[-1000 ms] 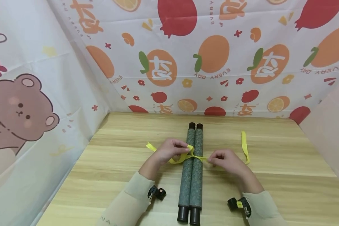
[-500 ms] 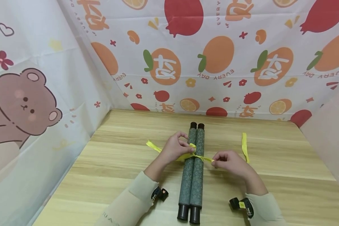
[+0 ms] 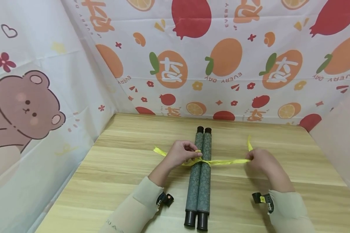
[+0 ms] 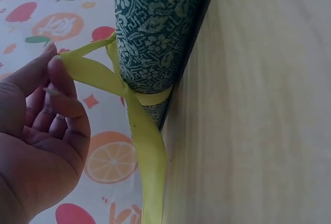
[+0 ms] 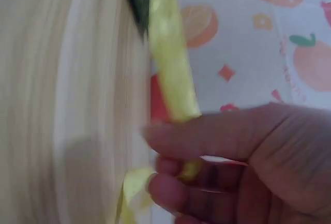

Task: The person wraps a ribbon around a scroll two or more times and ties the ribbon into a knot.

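Two green patterned scrolls (image 3: 204,187) with dark end knobs lie side by side on the wooden table. A yellow ribbon (image 3: 227,161) wraps their middle. My left hand (image 3: 180,153) pinches a fold of this ribbon just left of the wrap; the left wrist view shows the folded ribbon (image 4: 93,74) between thumb and fingertip, with one tail hanging below the scroll (image 4: 150,32). Out to the right, my right hand (image 3: 263,163) pinches the ribbon's other tail, stretched nearly straight from the wrap. Its loose end (image 3: 249,144) shows beyond the fingers. The right wrist view is blurred around the hand (image 5: 222,157).
A fruit-printed cloth (image 3: 227,64) stands behind the table (image 3: 119,181), and a white cloth with a printed bear (image 3: 29,106) hangs at left. Each wrist wears a small black camera, such as the right one (image 3: 263,199).
My right hand has moved to the right, sliding out along the ribbon's tail, which now runs straighter and longer from the scrolls. The left hand stays near the wrap, having shifted slightly right.
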A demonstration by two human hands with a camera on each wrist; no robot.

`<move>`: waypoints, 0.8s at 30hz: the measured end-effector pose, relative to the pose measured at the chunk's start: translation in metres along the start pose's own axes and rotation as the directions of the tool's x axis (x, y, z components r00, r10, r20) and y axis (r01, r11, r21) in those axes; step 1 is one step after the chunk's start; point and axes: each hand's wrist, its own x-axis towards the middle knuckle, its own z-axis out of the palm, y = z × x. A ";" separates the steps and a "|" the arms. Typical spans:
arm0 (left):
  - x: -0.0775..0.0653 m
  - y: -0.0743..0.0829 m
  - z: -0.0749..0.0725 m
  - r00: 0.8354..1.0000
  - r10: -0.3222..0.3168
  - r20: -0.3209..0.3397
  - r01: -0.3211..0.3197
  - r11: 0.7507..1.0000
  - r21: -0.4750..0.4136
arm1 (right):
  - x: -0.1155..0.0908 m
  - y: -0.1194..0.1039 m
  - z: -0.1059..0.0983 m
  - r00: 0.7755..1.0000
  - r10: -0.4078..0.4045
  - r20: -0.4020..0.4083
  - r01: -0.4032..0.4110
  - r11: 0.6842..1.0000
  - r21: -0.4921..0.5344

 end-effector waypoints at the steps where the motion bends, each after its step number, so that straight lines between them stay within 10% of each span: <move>1: -0.001 0.001 0.000 1.000 -0.002 0.009 0.002 1.000 0.002 | 0.003 0.003 -0.004 0.999 0.007 -0.044 -0.008 1.000 -0.029; 8: -0.002 0.001 0.001 0.996 0.037 0.082 -0.039 0.999 0.015 | 0.029 -0.008 -0.019 0.923 -0.092 -0.374 0.067 0.995 -0.079; 15: -0.002 0.002 0.005 0.989 0.066 0.135 -0.068 0.998 0.006 | 0.063 -0.051 -0.021 0.844 -0.272 -0.462 0.254 0.962 -0.102; 19: -0.002 0.001 0.006 0.985 0.049 0.166 -0.057 0.998 0.040 | 0.077 -0.088 -0.020 0.774 -0.454 -0.442 0.420 0.890 -0.178; 24: -0.003 0.000 0.005 0.983 0.047 0.180 -0.058 0.997 0.055 | 0.087 -0.145 -0.021 0.635 -0.681 -0.365 0.628 0.730 -0.270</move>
